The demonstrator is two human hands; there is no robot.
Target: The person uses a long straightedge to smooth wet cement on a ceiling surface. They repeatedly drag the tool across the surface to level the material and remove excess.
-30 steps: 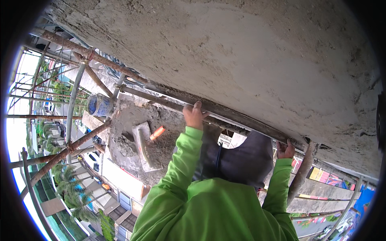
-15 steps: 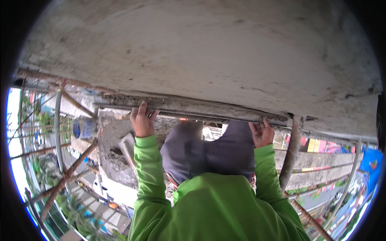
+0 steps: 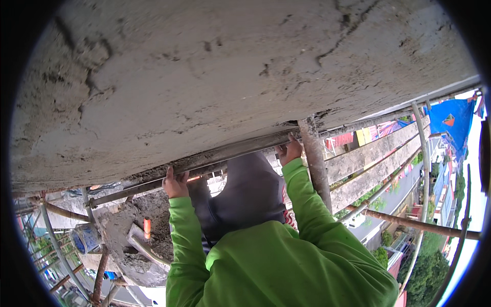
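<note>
A long, narrow, mortar-smeared straightedge (image 3: 232, 153) lies along the lower edge of a grey plastered surface (image 3: 204, 97). My left hand (image 3: 175, 184) grips it toward the left, thumb and fingertips on its near edge. Farther right, my right hand (image 3: 290, 151) grips the same bar close to an upright rusty pole (image 3: 315, 163). Both arms, in green sleeves, reach forward. The bar tilts up toward the right. Its far side against the plaster is partly hidden.
To the left, a board of grey mortar (image 3: 115, 225) carries a long grey tool (image 3: 146, 248) and an orange piece (image 3: 147, 228). A blue, mortar-stained bucket (image 3: 86, 238) stands beyond. Scaffold poles (image 3: 409, 225) and planks (image 3: 358, 158) surround me, high above a street.
My view has turned, so the bar and plaster edge now slope up to the right. Both hands still grip the bar, my right hand now nearer the rusty pole. The orange piece has come into view.
</note>
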